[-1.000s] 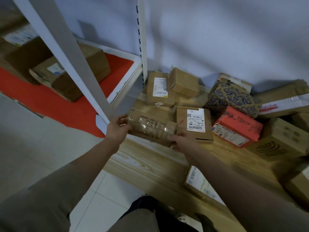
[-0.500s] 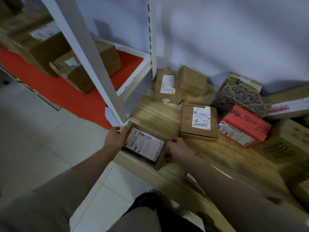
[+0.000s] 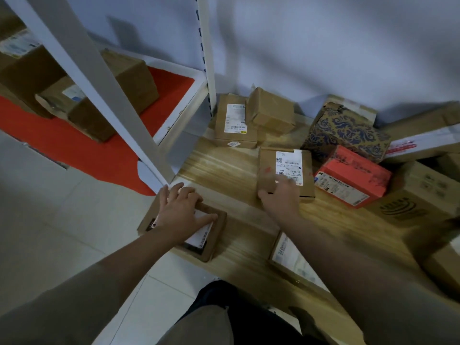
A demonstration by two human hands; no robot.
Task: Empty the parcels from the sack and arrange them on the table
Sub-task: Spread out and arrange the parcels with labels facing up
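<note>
Parcel with a white shipping label [image 3: 199, 230], a flat brown carton, lies at the near left corner of the wooden table [image 3: 224, 170], one end projecting past the table's left edge over the tiled floor [image 3: 62, 220]. Left hand [image 3: 181, 212] rests flat on its top, fingers straight and spread, covering much of the label. Right hand [image 3: 278, 195], motion-blurred, lies at the near edge of a second labelled carton [image 3: 286, 170] toward the table's middle; whether its fingers grasp that carton or merely touch it cannot be told.

Behind, two small brown cartons [image 3: 249, 118] stand stacked near the far left corner beside a white shelf upright [image 3: 206, 58]. To the right crowd a blue-patterned box [image 3: 348, 130], a red box [image 3: 353, 175] and a printed brown carton [image 3: 418, 195]. Another labelled parcel [image 3: 293, 260] lies at the near edge, partly hidden under the right forearm. No sack is in view.

Risks, as judged: the corner parcel, overhanging, may tip to the floor if the left hand lifts before it is drawn inward. Pushing the middle carton rightward may jam it against the red box and disturb the crowded group. A sweep of the right forearm could drag the near-edge parcel off the table.
</note>
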